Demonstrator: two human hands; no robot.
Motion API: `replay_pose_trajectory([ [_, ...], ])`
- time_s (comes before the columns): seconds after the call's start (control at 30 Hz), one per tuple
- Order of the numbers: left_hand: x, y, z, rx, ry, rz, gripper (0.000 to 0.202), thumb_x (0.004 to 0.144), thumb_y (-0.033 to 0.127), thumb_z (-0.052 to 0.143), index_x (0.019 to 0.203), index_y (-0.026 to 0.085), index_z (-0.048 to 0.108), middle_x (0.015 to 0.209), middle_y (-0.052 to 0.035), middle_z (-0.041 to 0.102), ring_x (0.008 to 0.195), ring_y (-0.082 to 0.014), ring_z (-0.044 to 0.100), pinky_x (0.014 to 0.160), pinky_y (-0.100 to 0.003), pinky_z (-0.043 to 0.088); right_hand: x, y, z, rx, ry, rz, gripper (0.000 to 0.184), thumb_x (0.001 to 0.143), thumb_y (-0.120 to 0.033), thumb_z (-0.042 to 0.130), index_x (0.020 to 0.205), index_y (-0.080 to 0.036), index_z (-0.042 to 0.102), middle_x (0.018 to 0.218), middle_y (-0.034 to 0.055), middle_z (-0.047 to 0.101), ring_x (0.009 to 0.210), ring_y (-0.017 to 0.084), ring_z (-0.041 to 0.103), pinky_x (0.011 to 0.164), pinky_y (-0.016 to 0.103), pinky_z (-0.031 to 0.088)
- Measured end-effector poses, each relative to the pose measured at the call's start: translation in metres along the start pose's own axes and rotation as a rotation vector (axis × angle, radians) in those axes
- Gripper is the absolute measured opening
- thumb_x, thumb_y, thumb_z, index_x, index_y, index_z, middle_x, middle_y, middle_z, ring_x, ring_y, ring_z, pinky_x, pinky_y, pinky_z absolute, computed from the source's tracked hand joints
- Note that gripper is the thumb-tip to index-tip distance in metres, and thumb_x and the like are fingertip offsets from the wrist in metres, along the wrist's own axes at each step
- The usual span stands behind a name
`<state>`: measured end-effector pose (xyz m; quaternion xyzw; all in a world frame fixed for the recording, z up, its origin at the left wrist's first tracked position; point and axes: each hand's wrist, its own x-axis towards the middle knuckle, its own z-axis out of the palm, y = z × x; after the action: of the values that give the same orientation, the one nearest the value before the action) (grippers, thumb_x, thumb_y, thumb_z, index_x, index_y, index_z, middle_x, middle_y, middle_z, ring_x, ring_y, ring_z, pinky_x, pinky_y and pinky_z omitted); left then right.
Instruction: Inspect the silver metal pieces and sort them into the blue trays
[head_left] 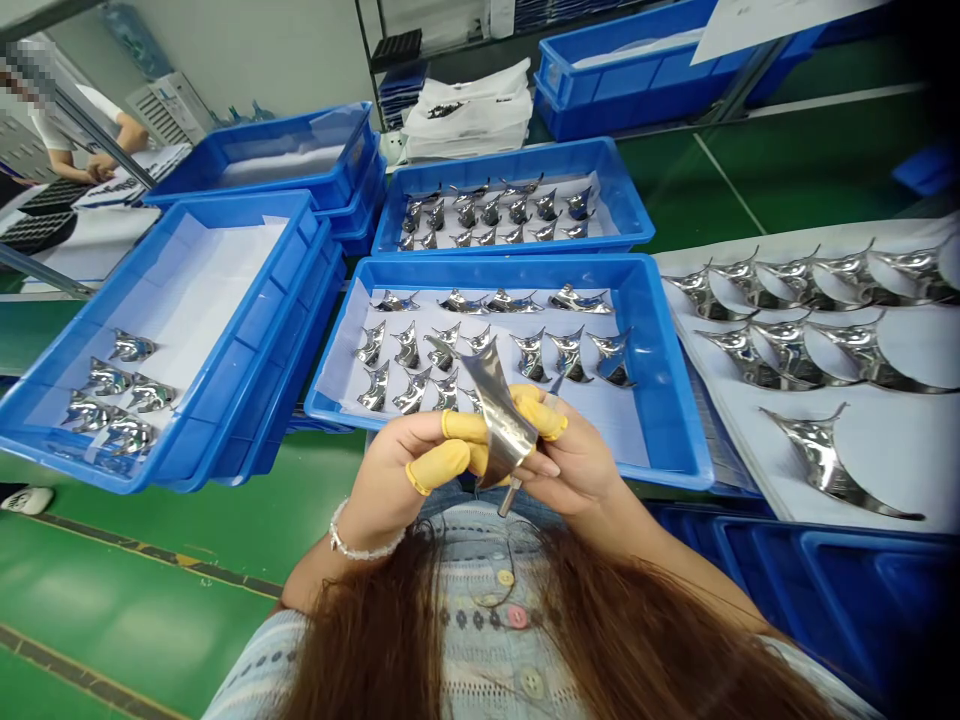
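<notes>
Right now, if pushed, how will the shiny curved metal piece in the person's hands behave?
The shiny curved metal piece looks thin and light, yet probably stiff, since it holds its arch between the left hand and right hand. Its polished face seems slippery, so yellow finger cots may help.

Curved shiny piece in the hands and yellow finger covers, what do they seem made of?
The curved piece looks like thin polished metal, perhaps steel: its surface mirrors its surroundings. The yellow finger cots look like matte latex or rubber, stretched snugly.
</notes>
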<state>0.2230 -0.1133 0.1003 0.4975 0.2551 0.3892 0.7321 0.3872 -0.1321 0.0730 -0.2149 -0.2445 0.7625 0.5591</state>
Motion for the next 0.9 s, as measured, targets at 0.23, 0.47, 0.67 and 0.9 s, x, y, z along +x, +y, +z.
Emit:
replay_pose_trajectory([
  [0.23,0.0,-0.004,-0.015,0.248,0.127,0.136,0.037,0.077,0.052,0.079,0.091,0.017,0.079,0.078,-0.0055,0.071,0.075,-0.0187,0.061,0.073,-0.031,0.051,-0.007,-0.013,0.004,-0.252,0.057,-0.08,0.038,0.064,-0.049,0.089,0.064,-0.016,0.07,0.046,-0.0015,0.057,0.033,0.004,0.029,0.034,0.018,0.017],
  [0.47,-0.004,0.0,-0.015,0.26,0.083,0.183,0.023,0.076,0.044,0.083,0.084,0.022,0.081,0.077,-0.0046,0.073,0.072,-0.0185,0.062,0.07,-0.03,0.05,-0.01,-0.011,0.004,-0.29,0.069,-0.148,0.034,0.063,-0.048,0.089,0.061,-0.018,0.074,0.045,-0.0001,0.057,0.038,0.009,0.045,0.036,0.019,0.033],
  [0.67,-0.006,0.003,-0.014,0.412,-0.025,0.339,0.022,0.078,0.048,0.08,0.074,0.027,0.082,0.067,-0.005,0.07,0.07,-0.0213,0.061,0.073,-0.038,0.047,-0.012,-0.01,0.001,-0.357,0.044,-0.196,0.027,0.062,-0.042,0.092,0.067,-0.019,0.078,0.061,0.0026,0.067,0.054,0.014,0.056,0.051,0.026,0.048],
  [0.9,-0.008,0.007,-0.012,0.476,-0.056,0.416,0.019,0.077,0.045,0.081,0.076,0.026,0.079,0.063,-0.0026,0.061,0.065,-0.0181,0.052,0.066,-0.034,0.038,-0.011,-0.008,-0.001,-0.399,-0.053,-0.295,0.022,0.072,-0.043,0.086,0.071,-0.021,0.079,0.062,0.0026,0.064,0.056,0.013,0.053,0.053,0.025,0.046],
])
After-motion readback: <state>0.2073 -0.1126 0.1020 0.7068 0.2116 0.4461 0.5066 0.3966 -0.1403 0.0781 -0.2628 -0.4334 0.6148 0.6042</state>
